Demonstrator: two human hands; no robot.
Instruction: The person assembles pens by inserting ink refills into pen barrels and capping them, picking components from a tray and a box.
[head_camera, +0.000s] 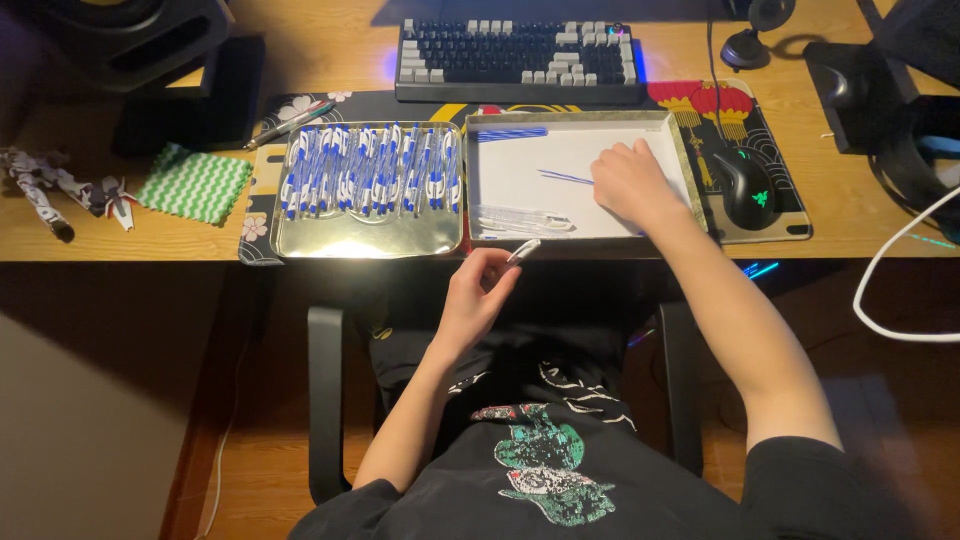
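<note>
White pen barrel (523, 251) pinched in left hand (476, 292) fingertips, held just below desk edge (120, 245); right hand (632, 184) fingers curled onto a blue refill (565, 177) in white tray (680, 150). Left of it, metal tray (365, 240) packed with pens (370, 170). Risk: loose pinch over lap could drop barrel; thin refill may slip or bend under fingertip pressure.

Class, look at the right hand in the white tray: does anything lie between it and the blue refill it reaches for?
Nothing visible does. The right hand rests inside the white tray, fingertips at the blue refill, with only bare tray floor around it.
</note>
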